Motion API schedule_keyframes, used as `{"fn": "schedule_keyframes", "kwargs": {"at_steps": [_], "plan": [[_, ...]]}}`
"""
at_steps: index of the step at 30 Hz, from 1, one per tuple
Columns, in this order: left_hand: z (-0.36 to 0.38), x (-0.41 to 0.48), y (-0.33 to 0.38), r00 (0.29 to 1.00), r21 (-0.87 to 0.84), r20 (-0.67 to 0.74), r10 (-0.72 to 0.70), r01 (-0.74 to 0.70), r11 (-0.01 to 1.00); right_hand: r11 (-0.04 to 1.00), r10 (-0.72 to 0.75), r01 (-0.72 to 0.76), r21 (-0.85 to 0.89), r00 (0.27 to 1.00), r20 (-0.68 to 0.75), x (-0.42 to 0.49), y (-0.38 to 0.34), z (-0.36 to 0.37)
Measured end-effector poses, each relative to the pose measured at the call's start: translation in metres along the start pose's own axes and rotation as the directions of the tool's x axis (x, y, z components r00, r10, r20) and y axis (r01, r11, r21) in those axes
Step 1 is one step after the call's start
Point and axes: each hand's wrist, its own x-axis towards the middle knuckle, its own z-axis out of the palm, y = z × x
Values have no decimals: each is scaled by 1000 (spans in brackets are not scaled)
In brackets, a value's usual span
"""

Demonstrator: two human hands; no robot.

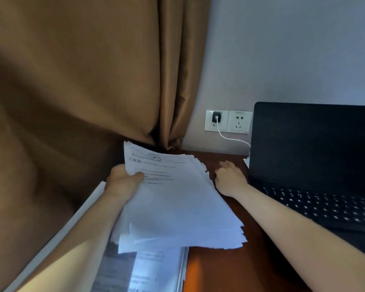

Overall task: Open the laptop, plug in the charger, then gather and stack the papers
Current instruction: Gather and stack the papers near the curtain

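The laptop (312, 144) is open on the right side of the table (230, 266). The charger (216, 118) sits in the wall plug (238, 122) above the back edge of the table, and its white cord (230, 138) runs toward the laptop. So I think only the paper job is left.

The papers (177, 197) are a thick, messy pile held up over the left side of the table, and its far end reaches close to the back left corner by the brown curtain (82, 81). More sheets (156, 270) lie flat under them at the front left edge.

Paper is light and thin. It bends and flops, and loose sheets slide on each other. The edges on the right stick out unevenly, so some could slip out. I think it is best to hold the pile by both long sides, then tap it on the table to make the edges line up.

The left hand (122, 182) has the left side of the pile. Its grip is closed on the paper, with the thumb (138, 177) pressed on top and the fingers hidden under the sheets.

The right hand (230, 178) is low on the table, just beside the right edge of the pile and near the laptop. Its fingers look a little bent. I cannot tell if its grip has hold of any paper or only touches the edge.
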Motion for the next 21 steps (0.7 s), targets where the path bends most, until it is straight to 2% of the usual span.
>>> {"fn": "schedule_keyframes", "kwargs": {"at_steps": [6, 10, 14, 18, 21], "plan": [[21, 37, 10, 999, -3, 6, 44, -44, 999, 984, 175, -176, 1, 979, 101, 35, -8, -5], [33, 56, -5, 999, -64, 33, 20, -18, 998, 942, 336, -333, -43, 937, 99, 56, 1, 3], [39, 67, -24, 999, -105, 49, 21, -16, 994, 884, 462, -457, -100, 886, 36, 68, 10, 10], [43, 75, -30, 998, -118, 56, 32, -25, 993, 852, 442, -411, -324, 897, 26, 68, 20, 8], [44, 76, -34, 998, -106, 50, 41, -35, 994, 864, 451, -406, -299, 887, 97, 66, 21, -1]]}}
